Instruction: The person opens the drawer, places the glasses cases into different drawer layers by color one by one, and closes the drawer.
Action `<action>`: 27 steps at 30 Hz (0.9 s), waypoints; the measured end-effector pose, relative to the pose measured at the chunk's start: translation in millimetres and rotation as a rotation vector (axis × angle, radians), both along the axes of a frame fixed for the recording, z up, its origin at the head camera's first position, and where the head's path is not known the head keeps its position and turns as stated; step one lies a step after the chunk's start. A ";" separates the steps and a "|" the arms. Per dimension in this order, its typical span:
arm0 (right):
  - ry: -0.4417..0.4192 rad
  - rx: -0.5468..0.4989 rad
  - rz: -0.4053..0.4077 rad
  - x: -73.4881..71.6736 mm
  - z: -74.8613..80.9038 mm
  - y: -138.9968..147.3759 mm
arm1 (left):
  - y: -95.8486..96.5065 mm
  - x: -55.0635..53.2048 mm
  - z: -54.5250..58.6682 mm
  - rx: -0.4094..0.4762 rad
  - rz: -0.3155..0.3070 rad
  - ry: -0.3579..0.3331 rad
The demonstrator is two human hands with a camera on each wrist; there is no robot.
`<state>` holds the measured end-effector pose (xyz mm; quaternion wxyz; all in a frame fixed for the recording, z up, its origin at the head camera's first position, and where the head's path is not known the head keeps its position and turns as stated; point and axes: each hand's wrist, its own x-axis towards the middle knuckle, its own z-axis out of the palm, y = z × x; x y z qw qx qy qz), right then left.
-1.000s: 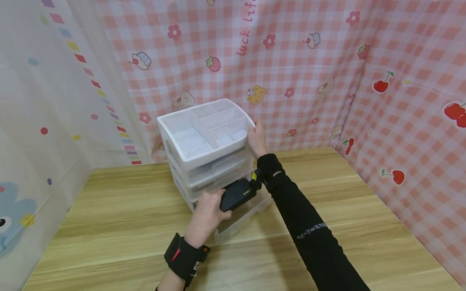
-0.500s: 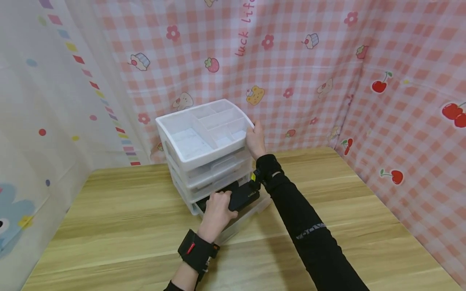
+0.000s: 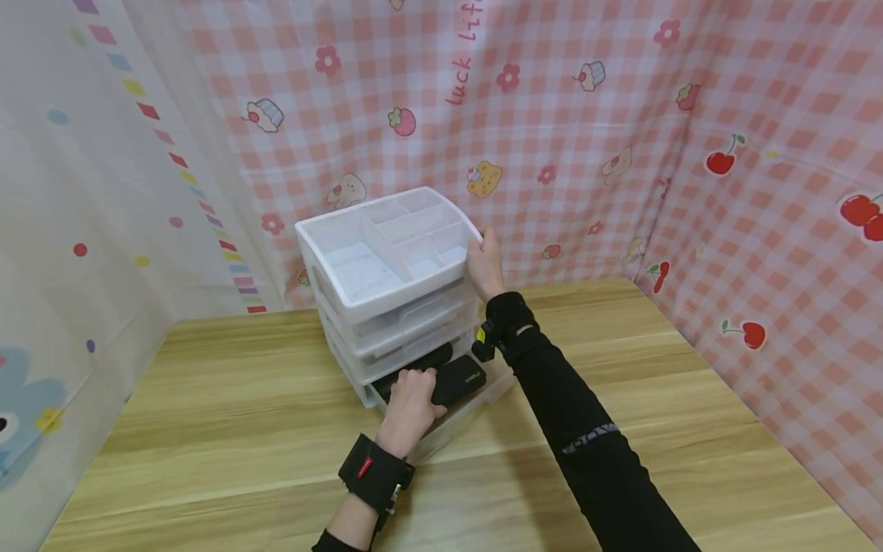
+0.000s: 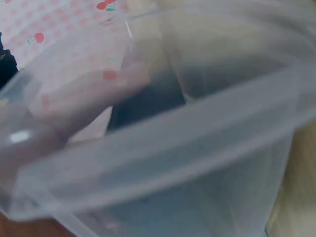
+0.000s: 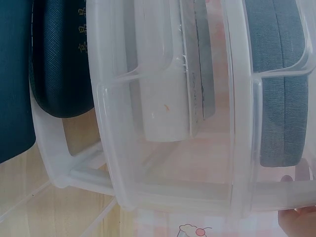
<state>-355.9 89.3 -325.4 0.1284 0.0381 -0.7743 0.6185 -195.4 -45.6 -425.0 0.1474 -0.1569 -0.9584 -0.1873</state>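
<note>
A white drawer unit [image 3: 407, 297] stands on the table, its bottom drawer [image 3: 458, 431] pulled out. Inside that drawer lies a black glasses case [image 3: 461, 379] with gold lettering, also at the left of the right wrist view. My left hand [image 3: 412, 402] holds its near-left end, thumb in front and fingers behind. Behind it in the drawer lies another black case [image 5: 61, 59] with rounded ends. My right hand [image 3: 486, 264] grips the unit's top right edge. In the left wrist view, the drawer's clear wall [image 4: 168, 153] blurs the left thumb and the case.
Behind the right wrist view's clear drawer fronts are a white case [image 5: 165, 98] and a grey-blue fabric case [image 5: 281, 113]. The unit's top has a divided tray [image 3: 359, 268]. Wood-grain table [image 3: 241, 429] surrounds it; patterned curtains [image 3: 441, 153] hang behind and at the sides.
My left hand has moved right and slightly inward, lowering the glasses case from above the bottom drawer until it lies inside. The right hand keeps its grip on the unit's edge.
</note>
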 end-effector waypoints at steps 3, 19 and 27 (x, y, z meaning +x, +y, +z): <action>0.002 -0.005 0.001 0.3 -0.5 -0.4 | -0.9 0.6 -1.9 -0.048 0.002 0.013; 0.005 -0.021 0.025 0.5 -1.6 0.8 | 22.9 24.8 8.7 -0.464 -0.302 0.316; 0.005 -0.011 0.014 0.6 -0.9 0.7 | 28.3 32.5 -8.2 -0.703 -0.359 0.362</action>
